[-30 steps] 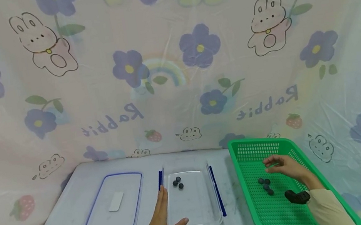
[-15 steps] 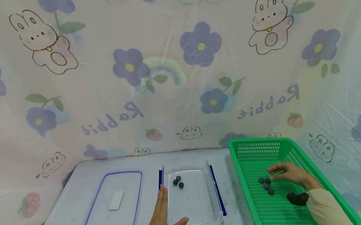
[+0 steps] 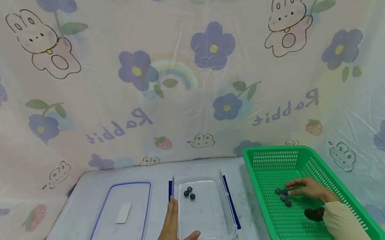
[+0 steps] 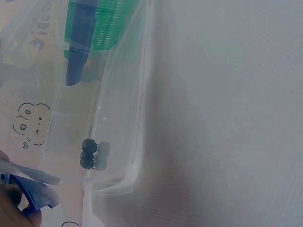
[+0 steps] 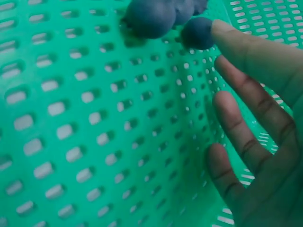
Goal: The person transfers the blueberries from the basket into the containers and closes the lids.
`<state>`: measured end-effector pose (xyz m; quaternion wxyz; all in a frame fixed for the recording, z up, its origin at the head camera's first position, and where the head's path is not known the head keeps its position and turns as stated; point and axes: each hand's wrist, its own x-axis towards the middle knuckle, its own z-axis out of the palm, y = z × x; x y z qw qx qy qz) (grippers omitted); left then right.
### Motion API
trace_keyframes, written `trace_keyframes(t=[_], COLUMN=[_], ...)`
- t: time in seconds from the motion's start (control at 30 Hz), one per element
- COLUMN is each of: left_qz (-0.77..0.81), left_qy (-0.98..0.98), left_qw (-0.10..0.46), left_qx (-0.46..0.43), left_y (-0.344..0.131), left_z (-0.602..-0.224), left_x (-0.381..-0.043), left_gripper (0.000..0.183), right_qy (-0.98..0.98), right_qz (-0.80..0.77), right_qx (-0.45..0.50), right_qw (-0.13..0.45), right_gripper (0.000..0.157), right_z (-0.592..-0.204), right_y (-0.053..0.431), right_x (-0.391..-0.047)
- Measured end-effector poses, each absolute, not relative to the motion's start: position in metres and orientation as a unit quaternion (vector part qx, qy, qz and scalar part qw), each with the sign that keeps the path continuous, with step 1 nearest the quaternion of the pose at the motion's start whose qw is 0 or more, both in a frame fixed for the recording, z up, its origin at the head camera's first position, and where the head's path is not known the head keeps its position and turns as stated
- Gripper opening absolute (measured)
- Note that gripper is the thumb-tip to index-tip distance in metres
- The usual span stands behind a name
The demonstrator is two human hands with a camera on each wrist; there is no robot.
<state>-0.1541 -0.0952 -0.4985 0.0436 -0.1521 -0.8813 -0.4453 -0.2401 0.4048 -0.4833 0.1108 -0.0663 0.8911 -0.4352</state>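
My left hand (image 3: 171, 239) lies along the left side of a clear plastic container (image 3: 207, 221), fingers straight and thumb spread over its near end. In the left wrist view its fingertips are at a blue latch flap (image 4: 35, 196). Three blueberries (image 3: 192, 196) sit at the container's far left. My right hand (image 3: 309, 189) is low inside the green basket (image 3: 274, 230), beside several blueberries. In the right wrist view the thumb tip meets the edge of one blueberry (image 5: 199, 33), the lower fingers spread apart and the index finger hidden.
A clear lid (image 3: 99, 233) with a blue seal lies on the white table left of the container, a white label (image 3: 123, 213) on it. Another blue flap (image 3: 231, 201) stands along the container's right side. A patterned curtain (image 3: 183, 109) hangs behind the table.
My right hand has moved down and slightly left in the basket, bringing its fingertips to the blueberries. The left hand and the container stay in place.
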Motion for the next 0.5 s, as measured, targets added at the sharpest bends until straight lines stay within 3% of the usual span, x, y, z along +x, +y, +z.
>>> trace_keyframes(t=[0.5], left_qz=[-0.446], left_qy=[-0.88], left_qw=[0.046], left_qx=[-0.153], left_y=[-0.0952], left_z=[-0.4999], left_x=[-0.154], left_gripper=[0.111], right_qy=[0.878], right_qz=[-0.458], right_qx=[-0.08], right_qw=[0.117], right_gripper=[0.041], right_z=[-0.4909], right_y=[0.3985], right_x=[-0.2456])
